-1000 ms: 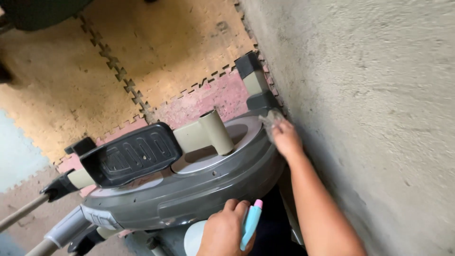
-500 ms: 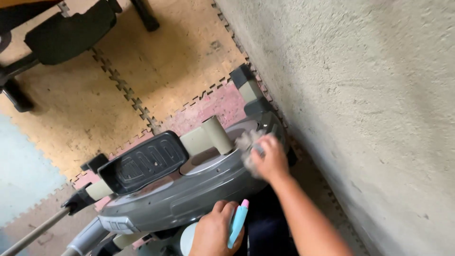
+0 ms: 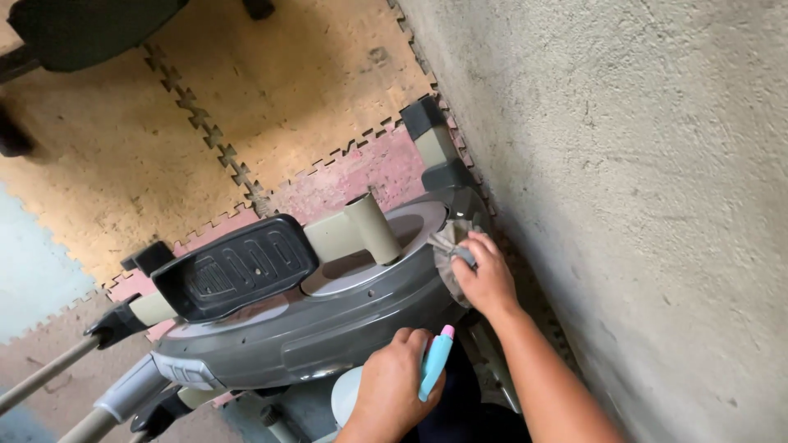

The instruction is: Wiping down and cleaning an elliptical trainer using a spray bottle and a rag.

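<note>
Cloth bunched in my right hand presses the grey housing's rim beside the wall; I'd wipe firmly along it, left hand gripping the spray bottle.

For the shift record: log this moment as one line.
right hand: presses grey rag on exercise machine housing | left hand: holds spray bottle | concrete wall at right

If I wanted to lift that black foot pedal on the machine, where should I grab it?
Probably by its long outer edge, coming from the open floor side. The black pedal is a shallow tray with a raised rim, and its other end joins the beige crank arm above the grey housing, leaving less room there.
</note>
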